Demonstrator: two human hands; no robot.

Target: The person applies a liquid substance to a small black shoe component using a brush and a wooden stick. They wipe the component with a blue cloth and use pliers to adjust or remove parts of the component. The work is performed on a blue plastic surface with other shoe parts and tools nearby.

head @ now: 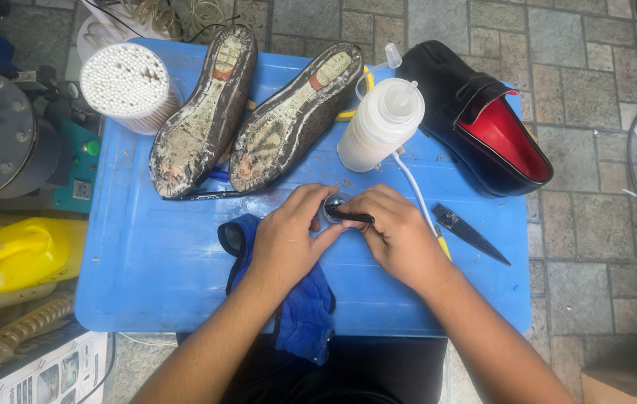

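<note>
both hands, left hand [285, 239] and right hand [397, 232], grip a small round tin [335, 207]; white squeeze bottle [380, 124] beyond.

White squeeze bottle [380, 124]: lies on blue tabletop, upper middle, between worn shoe soles and black shoe; translucent white body, nozzle cap, no label visible.

Round container of white sticks [127, 84]: upper left corner of tabletop, cylinder, open end facing camera, packed full.

Yellow plastic jug [30, 251]: left of table, on floor, partly hidden by clear wrap.

Printed cardboard box [49, 370]: bottom left corner, white face with small product pictures and dark print.

Brown carton corner [621, 387]: bottom right, plain.
</note>
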